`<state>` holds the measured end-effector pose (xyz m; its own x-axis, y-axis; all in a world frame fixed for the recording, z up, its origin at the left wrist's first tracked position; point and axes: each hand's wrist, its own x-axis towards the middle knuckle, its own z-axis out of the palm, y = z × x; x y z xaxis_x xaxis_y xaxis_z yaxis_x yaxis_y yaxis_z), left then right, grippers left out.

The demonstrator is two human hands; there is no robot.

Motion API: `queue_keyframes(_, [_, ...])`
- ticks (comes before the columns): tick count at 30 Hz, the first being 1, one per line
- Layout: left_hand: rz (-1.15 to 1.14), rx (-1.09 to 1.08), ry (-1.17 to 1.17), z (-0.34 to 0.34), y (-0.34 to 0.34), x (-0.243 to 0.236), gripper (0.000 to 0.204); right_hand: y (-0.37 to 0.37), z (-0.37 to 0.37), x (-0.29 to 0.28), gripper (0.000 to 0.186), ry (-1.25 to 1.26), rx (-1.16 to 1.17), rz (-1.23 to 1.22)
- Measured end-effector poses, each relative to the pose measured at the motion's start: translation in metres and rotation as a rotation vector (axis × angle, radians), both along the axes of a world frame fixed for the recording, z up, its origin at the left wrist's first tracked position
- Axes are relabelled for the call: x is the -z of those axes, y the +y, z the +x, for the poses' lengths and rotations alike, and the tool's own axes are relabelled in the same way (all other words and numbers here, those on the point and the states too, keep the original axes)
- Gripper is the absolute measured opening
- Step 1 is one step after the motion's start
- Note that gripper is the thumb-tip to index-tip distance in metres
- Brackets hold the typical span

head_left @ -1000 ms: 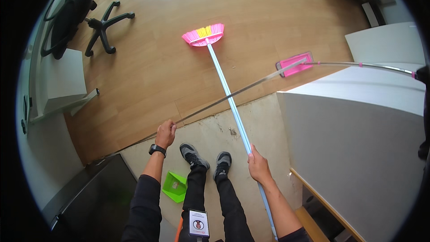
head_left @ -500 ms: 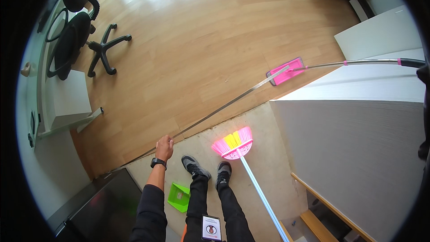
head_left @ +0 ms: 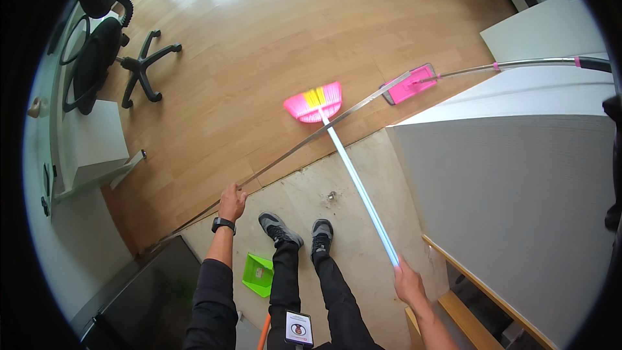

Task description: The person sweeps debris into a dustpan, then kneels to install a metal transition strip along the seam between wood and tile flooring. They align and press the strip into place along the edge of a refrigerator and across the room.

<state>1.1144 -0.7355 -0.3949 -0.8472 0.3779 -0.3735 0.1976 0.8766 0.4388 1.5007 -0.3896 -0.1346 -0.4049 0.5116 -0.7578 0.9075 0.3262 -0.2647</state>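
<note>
My left hand point(head_left: 231, 202), a watch at its wrist, is closed on a long thin metal strip point(head_left: 304, 141). The strip runs slantwise over the border between wood floor and bare beige floor, its far end raised near a pink flat mop point(head_left: 412, 84). At lower right my right hand point(head_left: 409, 281) is wrapped round the pale blue handle of a broom point(head_left: 360, 188). The broom's pink and yellow bristle head point(head_left: 315, 102) lies on the wood floor past the strip, and its handle crosses the strip. A green dustpan point(head_left: 258, 275) rests beside my left leg.
A black office chair point(head_left: 139, 65) stands at the left by a white cabinet point(head_left: 100, 136). The mop's metal pole point(head_left: 518, 63) leans along the right. A grey panel point(head_left: 505, 188) and a wooden-edged opening point(head_left: 476, 279) flank my right side. Small debris point(head_left: 332, 196) lies ahead of my shoes.
The broom head has moved forward from the beige floor onto the wood floor, and my right hand has come into view on its handle. My left hand stays on the strip.
</note>
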Motion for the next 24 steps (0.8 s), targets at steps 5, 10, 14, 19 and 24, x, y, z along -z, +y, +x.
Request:
queue_keyframes(5, [-0.004, 0.03, -0.01, 0.007, 0.003, -0.006, 0.043, -0.035, 0.161, -0.095, 0.044, -0.349, 0.004, -0.024])
queue_keyframes(10, [-0.002, 0.018, -0.014, 0.017, 0.006, 0.0, 0.044, -0.085, 0.29, -0.198, 0.04, -0.473, -0.054, 0.076])
queue_keyframes(14, [-0.018, 0.03, -0.038, 0.021, 0.005, 0.012, 0.043, -0.103, 0.283, -0.227, 0.043, -0.582, -0.009, 0.055])
queue_keyframes(19, [-0.046, 0.085, -0.035, 0.015, 0.011, 0.027, 0.04, -0.106, 0.223, -0.212, 0.042, -0.512, 0.052, 0.006])
queue_keyframes(24, [-0.097, 0.062, 0.001, 0.001, 0.017, 0.068, 0.04, -0.122, 0.185, -0.13, 0.042, -0.322, 0.189, -0.067])
